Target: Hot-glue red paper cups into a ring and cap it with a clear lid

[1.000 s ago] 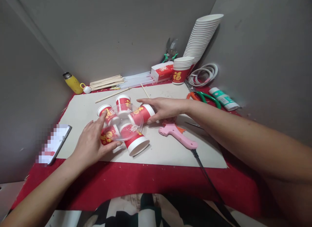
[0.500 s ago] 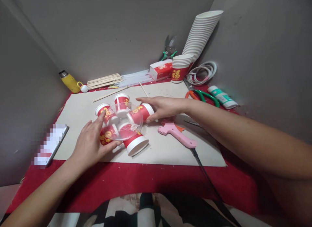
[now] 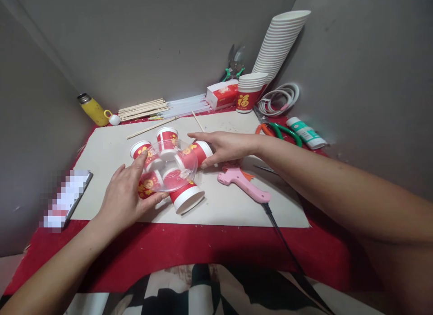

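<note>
Several red paper cups with gold print lie on their sides in a ring, their mouths facing outward. A round clear plastic piece (image 3: 171,164) lies on top across their inner ends. My left hand (image 3: 122,195) curls around the left paper cup (image 3: 146,192), thumb in front and fingers behind; that cup's mouth is hidden. With thumb and fingers, my right hand (image 3: 228,147) grips the right paper cup (image 3: 202,151) near its rim. The front cup (image 3: 189,199) points toward me, and the back cup (image 3: 167,138) sits between my hands.
A pink glue gun (image 3: 245,184) with a black cord lies right of the ring. Behind are wooden sticks (image 3: 142,109), clear glue sticks (image 3: 186,105), a tissue pack (image 3: 222,94) and stacked cups (image 3: 282,42). Green-handled scissors (image 3: 287,133) lie right; a phone (image 3: 69,200) lies left.
The whole view has shifted slightly. Both hands stay on the same cups, and the ring of cups shows no clear movement.
</note>
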Tool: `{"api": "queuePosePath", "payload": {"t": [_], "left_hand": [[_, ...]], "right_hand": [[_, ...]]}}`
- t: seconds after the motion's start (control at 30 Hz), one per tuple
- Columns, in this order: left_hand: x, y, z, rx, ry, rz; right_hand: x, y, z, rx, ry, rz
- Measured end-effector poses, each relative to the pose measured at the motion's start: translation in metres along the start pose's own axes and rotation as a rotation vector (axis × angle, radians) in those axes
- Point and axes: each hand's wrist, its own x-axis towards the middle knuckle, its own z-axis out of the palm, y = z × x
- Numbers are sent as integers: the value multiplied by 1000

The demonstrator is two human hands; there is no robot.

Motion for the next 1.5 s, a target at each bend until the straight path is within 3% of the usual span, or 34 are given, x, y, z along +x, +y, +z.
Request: {"api": "queuePosePath", "payload": {"t": [0.47,0.73,0.97,1.17,1.5], "left_hand": [[-1,-3,-1,28,-39,21],[-5,-8,-1,-28,-36,32],[-9,-8,0,-62,5,43],[-11,-8,7,-49,68,95],[-10,-10,13,-42,107,124]], "right_hand": [[1,-2,-1,23,-8,-3],[-4,-7,-24,124,-65,-29],[40,-18,-23,250,173,11],[75,-28,-10,227,108,-99],[73,-32,-3,186,151,-57]]}}
